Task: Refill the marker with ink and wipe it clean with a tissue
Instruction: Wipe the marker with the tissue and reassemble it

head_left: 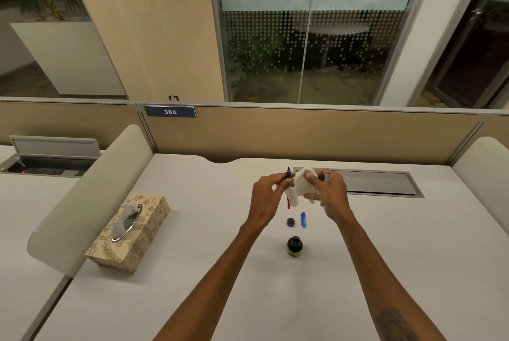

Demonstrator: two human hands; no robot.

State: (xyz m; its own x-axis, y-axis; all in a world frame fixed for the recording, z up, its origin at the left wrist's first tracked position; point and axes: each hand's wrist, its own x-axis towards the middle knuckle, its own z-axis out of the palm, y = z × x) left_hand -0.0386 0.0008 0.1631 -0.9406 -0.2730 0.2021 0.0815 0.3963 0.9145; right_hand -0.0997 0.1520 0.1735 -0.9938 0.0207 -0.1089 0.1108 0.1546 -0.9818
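At frame centre, our left hand (265, 189) pinches the marker (288, 173); our right hand (329, 192) grips the tissue (301, 182) touching it.

The left hand (264, 194) pinches a smooth dark marker (288, 174); the right hand (330, 196) grips a soft, crumpled paper tissue (300, 185). Nearer than both, a glossy dark ink bottle (294, 246) and shiny blue plastic cap (303, 220) on a smooth matt table (192, 271).

Centre frame, the marker (288, 173) stands near upright, purple tip up, a crumpled white tissue (301, 185) wrapped against its barrel. Below, the dark ink bottle (294, 246) stands open, its round cap (291, 222) and the blue marker cap (303, 220) lying side by side just above it.
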